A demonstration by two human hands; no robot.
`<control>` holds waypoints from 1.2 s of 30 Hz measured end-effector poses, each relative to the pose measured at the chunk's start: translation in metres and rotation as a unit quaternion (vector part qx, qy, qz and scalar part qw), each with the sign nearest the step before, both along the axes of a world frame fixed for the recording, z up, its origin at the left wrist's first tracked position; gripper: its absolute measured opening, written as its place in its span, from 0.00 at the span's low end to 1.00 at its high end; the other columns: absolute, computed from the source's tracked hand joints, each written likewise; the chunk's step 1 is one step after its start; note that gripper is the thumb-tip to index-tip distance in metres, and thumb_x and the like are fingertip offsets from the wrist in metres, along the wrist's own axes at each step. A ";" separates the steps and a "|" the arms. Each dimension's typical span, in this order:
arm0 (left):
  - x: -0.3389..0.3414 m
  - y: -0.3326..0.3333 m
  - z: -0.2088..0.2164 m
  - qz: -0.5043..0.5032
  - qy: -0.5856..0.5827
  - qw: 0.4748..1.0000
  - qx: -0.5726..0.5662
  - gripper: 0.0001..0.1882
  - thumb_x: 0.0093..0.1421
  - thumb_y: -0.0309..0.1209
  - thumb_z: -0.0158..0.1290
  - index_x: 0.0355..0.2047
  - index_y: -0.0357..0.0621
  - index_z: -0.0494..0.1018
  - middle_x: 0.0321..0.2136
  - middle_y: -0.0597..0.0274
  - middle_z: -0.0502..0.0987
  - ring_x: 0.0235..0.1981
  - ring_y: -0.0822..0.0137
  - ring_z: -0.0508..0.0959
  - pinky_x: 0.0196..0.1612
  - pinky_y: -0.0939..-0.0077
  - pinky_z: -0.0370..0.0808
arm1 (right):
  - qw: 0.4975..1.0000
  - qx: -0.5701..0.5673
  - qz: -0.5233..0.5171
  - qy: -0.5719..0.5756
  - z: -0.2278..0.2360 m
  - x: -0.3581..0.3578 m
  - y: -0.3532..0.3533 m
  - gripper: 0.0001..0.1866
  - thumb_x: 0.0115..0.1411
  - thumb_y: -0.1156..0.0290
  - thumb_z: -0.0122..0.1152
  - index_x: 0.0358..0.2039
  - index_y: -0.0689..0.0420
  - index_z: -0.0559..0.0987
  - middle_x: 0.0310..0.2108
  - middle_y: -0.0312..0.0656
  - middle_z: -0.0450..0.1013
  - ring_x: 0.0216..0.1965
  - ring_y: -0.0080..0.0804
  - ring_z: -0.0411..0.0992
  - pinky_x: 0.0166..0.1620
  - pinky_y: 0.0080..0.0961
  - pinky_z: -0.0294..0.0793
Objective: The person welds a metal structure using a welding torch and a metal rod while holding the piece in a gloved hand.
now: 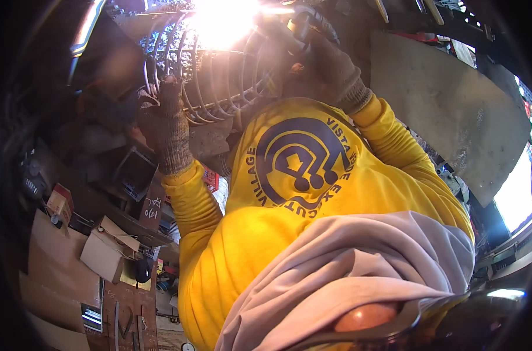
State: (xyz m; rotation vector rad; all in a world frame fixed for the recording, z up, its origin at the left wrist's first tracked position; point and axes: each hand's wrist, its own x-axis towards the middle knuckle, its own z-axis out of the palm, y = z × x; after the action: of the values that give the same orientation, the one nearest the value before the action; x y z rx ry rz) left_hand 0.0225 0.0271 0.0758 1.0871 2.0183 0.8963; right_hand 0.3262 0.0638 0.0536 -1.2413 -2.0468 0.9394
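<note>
A round cage of bent metal rods [210, 108], with several hoops joined by straight rods, lies across the top of the view. My left hand [167, 114], in a knitted work glove, is closed round the cage's near left side. My right hand [324, 67], gloved too, grips a welding torch [292, 36] to the right of the cage. From the torch's end a white welding glare [225, 17] hides the far middle of the cage. Smoke and glare blur the right fingers and the torch's tip.
A large plain sheet panel [447, 111] stands to my right. On my left are an open cardboard box [108, 248], a smaller box [60, 205] and a brown board [131, 310] with metal strips on it. A red crate [210, 179] shows behind my left forearm.
</note>
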 end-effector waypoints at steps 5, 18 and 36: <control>-0.006 -0.002 -0.006 -0.035 -0.005 0.999 -0.002 0.22 0.62 0.41 0.54 0.48 0.35 0.69 0.41 0.56 0.75 0.39 0.67 0.74 0.42 0.73 0.72 | 0.986 -0.080 -0.009 -0.147 0.028 -0.010 -0.001 0.32 0.55 0.71 0.64 0.60 0.61 0.65 0.49 0.42 0.72 0.51 0.36 0.71 0.54 0.29 0.70; 0.001 -0.002 -0.005 -0.026 -0.090 0.991 0.094 0.26 0.60 0.33 0.59 0.56 0.35 0.68 0.47 0.59 0.76 0.43 0.71 0.73 0.49 0.78 0.68 | 0.994 -0.061 -0.029 -0.088 0.027 -0.005 0.000 0.33 0.56 0.63 0.64 0.58 0.62 0.65 0.38 0.54 0.76 0.40 0.50 0.77 0.41 0.35 0.76; -0.002 -0.003 -0.007 -0.025 0.001 0.997 0.071 0.27 0.59 0.44 0.59 0.49 0.34 0.72 0.38 0.55 0.76 0.39 0.65 0.74 0.45 0.72 0.68 | 0.992 -0.077 -0.045 -0.094 0.024 -0.004 -0.008 0.31 0.53 0.63 0.66 0.55 0.62 0.68 0.39 0.57 0.74 0.42 0.54 0.75 0.44 0.38 0.74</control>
State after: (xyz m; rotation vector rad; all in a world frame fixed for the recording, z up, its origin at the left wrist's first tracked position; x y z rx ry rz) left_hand 0.0201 0.0243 0.0689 1.2102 1.9455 1.0244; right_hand 0.3219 0.0557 0.0774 -1.5431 -2.0712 0.9869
